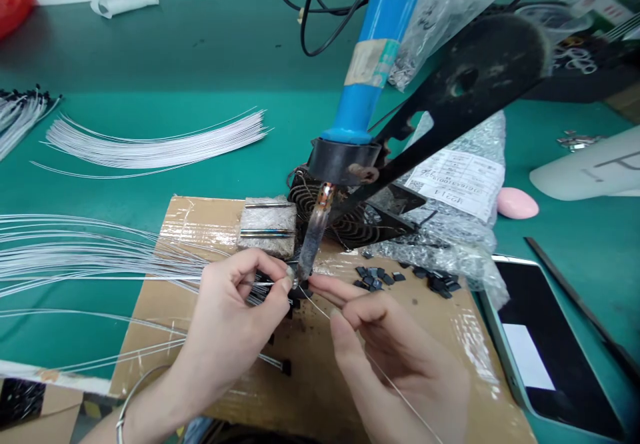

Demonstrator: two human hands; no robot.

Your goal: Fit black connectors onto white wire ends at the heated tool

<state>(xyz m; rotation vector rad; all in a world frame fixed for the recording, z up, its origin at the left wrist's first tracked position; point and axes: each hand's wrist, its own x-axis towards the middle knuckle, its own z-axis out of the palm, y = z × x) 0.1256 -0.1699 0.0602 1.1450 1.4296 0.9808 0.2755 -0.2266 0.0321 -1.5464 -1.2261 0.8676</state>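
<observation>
My left hand [235, 321] is closed in a pinch on a thin white wire [175, 278], right beside the soldering iron's tip. The small end of that wire is mostly hidden by my fingertips. Between the thumb and fingers of my right hand [400, 357] runs a fine solder wire [403, 394], its end reaching up to the iron's tip. The blue-handled soldering iron [363, 77] is clamped with its hot end [314, 234] pointing down between my hands. Loose white wires [90, 257] stretch left from under my left hand.
A black bracket [470, 77] holds the iron. Behind it sit a black fan [320, 197] and a bubble-wrap bag [450, 184]. Small black pieces [373, 277] lie on the cardboard [480, 364]. A phone [550, 337] rests at right; a wire bundle [155, 141] lies at back left.
</observation>
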